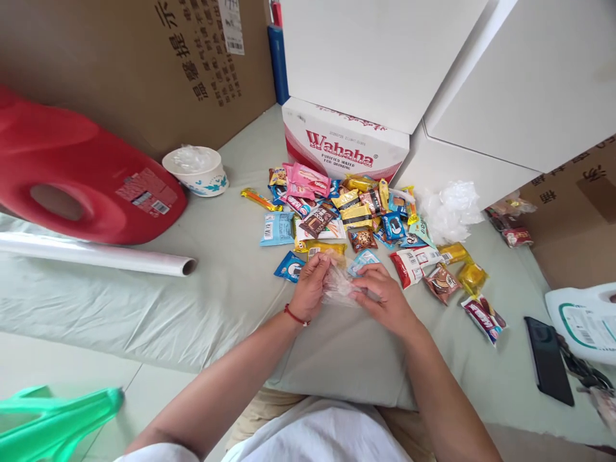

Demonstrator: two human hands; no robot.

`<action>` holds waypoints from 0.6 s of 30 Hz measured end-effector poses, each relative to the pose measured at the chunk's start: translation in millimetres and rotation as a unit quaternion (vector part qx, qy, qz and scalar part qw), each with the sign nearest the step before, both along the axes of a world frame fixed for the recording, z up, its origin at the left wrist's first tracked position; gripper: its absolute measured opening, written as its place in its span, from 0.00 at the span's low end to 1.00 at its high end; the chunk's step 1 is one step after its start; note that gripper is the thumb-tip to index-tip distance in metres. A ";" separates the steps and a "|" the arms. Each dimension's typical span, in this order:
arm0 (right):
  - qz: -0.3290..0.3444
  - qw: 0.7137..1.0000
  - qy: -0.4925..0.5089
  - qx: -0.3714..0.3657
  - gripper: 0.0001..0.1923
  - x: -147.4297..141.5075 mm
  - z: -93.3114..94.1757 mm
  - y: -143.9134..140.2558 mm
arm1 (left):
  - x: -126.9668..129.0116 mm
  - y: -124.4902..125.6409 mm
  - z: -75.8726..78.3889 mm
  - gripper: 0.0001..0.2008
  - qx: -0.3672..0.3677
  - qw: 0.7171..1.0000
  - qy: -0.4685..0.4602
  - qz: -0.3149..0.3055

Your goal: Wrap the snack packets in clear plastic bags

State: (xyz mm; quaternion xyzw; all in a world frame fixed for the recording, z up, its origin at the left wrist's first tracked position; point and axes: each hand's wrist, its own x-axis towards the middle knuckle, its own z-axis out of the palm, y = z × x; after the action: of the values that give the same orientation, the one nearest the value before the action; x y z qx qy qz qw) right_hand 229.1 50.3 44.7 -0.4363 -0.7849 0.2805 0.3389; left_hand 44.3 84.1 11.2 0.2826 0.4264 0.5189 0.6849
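Note:
Between my two hands is a clear plastic bag (341, 285), thin and crumpled. My left hand (310, 285), with a red bracelet at the wrist, pinches the bag's left side. On its right side the fingers of my right hand (382, 295) grip the film. Just beyond lies a pile of wrapped snacks (320, 221) in many colours, with pink, yellow, brown and blue packets. A blue packet (290, 266) rests beside my left hand, and a light blue packet (364, 260) shows partly behind the bag. Right of the pile sits a heap of clear plastic bags (452, 212).
A Wahaha carton (344, 144) stands behind the snacks. To the left are a red jug (96, 173), a paper bowl (197, 179) holding clear plastic, and a white roll (96, 253). A black phone (548, 359) and white bottle (584, 321) lie at right; a green plastic object (58, 420) is lower left.

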 end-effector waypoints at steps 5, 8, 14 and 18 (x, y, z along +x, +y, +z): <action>-0.200 0.950 0.236 -0.042 0.05 19.4 -3.0 -16.6 | 3.3 1.1 1.1 0.30 -0.023 0.999 -0.026 -0.006; -0.358 0.849 0.380 -0.076 0.11 29.1 -6.6 -27.0 | 4.1 1.4 1.7 0.31 -0.038 0.998 -0.042 0.000; -0.467 0.760 0.438 -0.105 0.18 50.2 -0.2 -53.8 | 3.9 2.2 -2.5 0.28 -0.039 0.998 -0.052 0.000; -0.471 0.762 0.419 -0.149 0.18 66.5 7.2 -73.7 | -1.1 6.2 -2.6 0.25 -0.052 0.998 -0.035 -0.032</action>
State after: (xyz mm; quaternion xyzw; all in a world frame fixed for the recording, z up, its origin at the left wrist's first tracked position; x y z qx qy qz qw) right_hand 295.5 -23.3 51.9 -0.6351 -0.2083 0.3538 0.6543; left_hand 43.1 90.2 8.6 0.2419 0.4192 0.4831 0.7296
